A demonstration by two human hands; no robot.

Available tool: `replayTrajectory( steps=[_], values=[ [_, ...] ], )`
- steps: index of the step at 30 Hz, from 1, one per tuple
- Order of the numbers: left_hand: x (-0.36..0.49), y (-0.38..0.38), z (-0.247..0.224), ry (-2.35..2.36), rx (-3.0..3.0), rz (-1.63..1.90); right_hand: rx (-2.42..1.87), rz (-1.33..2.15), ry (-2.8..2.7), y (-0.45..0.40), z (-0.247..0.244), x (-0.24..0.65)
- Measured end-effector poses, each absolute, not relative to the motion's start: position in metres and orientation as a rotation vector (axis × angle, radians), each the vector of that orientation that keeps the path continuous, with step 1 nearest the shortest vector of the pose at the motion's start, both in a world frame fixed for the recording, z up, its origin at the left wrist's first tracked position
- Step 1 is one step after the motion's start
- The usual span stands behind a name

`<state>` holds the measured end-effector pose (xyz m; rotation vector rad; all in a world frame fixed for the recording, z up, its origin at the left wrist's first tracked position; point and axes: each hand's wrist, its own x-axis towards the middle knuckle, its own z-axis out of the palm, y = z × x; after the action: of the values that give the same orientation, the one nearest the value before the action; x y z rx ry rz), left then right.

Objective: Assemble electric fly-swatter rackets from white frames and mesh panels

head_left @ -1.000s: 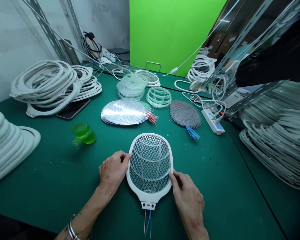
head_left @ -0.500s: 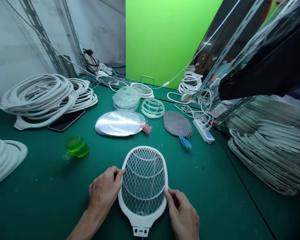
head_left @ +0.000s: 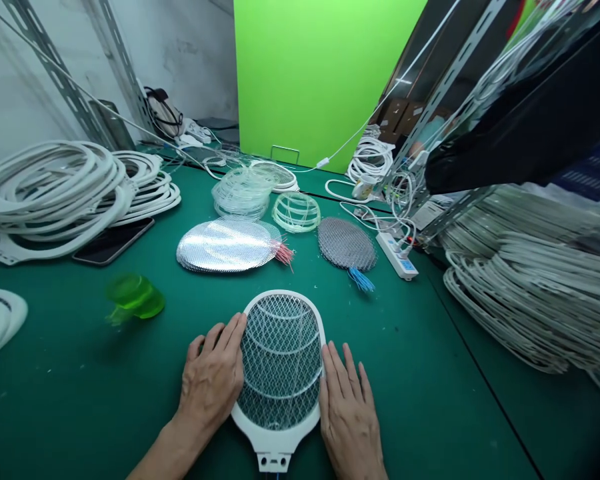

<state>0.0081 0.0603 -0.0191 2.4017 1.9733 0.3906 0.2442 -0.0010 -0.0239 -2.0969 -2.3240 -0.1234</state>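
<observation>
A mosquito-swatter head (head_left: 281, 360) lies on the green table in front of me. It has a white oval frame, silver mesh, pale curved ribs and a short socket end towards me. My left hand (head_left: 214, 373) rests along the left rim, its fingers stretched forward and slightly bent; its thumb is hidden. Against the right rim lies my right hand (head_left: 349, 407), with its fingers straight and flat. Neither hand is wrapped round the frame. Beyond it are a stack of silver mesh sheets (head_left: 227, 245) with red wires and grey mesh sheets (head_left: 346, 243) with blue wires.
White frames (head_left: 55, 193) are piled at left over a black phone (head_left: 114, 241). A green translucent object (head_left: 136, 297) stands nearer. Clear rib rings (head_left: 243, 193) lie at the back. At right are a power strip (head_left: 397, 257) and stacked frames (head_left: 535, 300).
Both hands have gone from pinching the rim to lying along its sides with fingers extended. The view has shifted slightly, so the surroundings appear further left.
</observation>
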Motion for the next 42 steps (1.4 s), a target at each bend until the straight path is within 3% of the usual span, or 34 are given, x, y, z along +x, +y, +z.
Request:
replayTrajectory(
  steps=[11,20,26,33,42],
  values=[
    [0.024,0.073,-0.018,1.968,2.484,0.576,-2.138,-0.034,-1.981,0.041,-0.016,0.219],
    [0.013,0.08,-0.014,1.897,2.423,0.545,-2.047,0.291,-2.262,0.052,-0.023,0.22],
    [0.024,0.114,-0.023,1.534,2.599,0.504,-2.056,0.288,-2.261,0.052,-0.024,0.219],
    [0.028,0.133,-0.013,1.466,2.513,0.401,-2.04,0.287,-2.255,0.052,-0.021,0.22],
    [0.074,0.175,-0.016,0.89,2.455,0.3,-2.046,0.221,-2.265,0.053,-0.028,0.22]
  ],
)
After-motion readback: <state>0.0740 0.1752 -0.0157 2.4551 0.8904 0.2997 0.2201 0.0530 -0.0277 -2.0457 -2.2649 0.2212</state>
